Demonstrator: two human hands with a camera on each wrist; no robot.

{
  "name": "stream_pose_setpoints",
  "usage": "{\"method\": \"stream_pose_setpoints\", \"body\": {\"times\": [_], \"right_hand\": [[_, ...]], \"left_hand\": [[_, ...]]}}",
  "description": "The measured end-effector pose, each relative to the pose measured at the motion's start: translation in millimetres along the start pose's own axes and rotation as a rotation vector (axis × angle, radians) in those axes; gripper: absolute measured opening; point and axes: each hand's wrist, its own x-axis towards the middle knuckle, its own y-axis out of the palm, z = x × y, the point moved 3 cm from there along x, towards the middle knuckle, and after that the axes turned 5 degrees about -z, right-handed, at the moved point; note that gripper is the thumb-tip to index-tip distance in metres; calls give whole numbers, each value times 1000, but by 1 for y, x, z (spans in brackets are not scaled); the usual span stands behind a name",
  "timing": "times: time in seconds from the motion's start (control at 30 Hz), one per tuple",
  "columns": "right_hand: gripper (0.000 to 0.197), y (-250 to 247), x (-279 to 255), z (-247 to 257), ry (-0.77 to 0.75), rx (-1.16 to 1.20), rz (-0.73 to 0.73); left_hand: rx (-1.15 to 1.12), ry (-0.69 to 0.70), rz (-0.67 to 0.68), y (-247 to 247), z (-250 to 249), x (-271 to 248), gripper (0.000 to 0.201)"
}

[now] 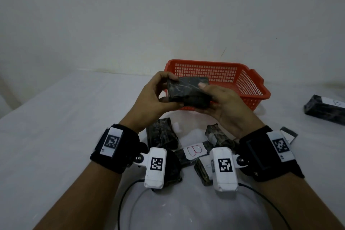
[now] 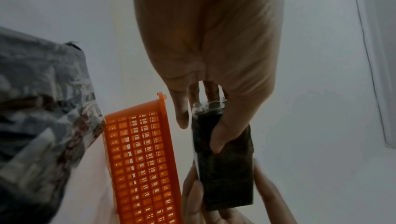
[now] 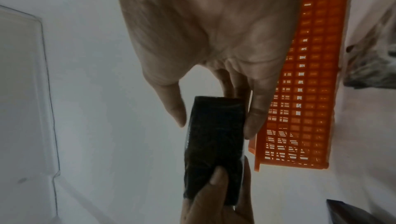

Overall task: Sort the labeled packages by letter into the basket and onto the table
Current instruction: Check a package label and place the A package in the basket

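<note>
While both hands (image 1: 188, 99) grip an unlabeled-side package (image 1: 187, 90), another package (image 1: 196, 152) reads "B"

Both forearms reach forward side by side, each wrist wrapped in a black strap carrying white camera housings with square printed markers. The left hand (image 1: 158, 97) and right hand (image 1: 226, 102) are raised together, palms turned toward each other, thumbs on top and fingers curled beneath, gripping one dark wrapped package (image 1: 188, 91) from opposite ends.
</note>
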Motion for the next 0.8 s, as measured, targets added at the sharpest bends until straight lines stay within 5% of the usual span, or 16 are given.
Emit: {"method": "stream_pose_setpoints", "body": {"times": [0.13, 0.33, 0.8], "right_hand": [[25, -4, 3, -1, -85, -36, -46], [32, -4, 5, -4, -93, -80, -47], [40, -10, 5, -9, -94, -186, -10]], "left_hand": [[-4, -88, 13, 4, 3, 0, 87], [69, -112, -116, 7, 7, 0, 31], [20, -119, -93, 3, 6, 0, 39]]}}
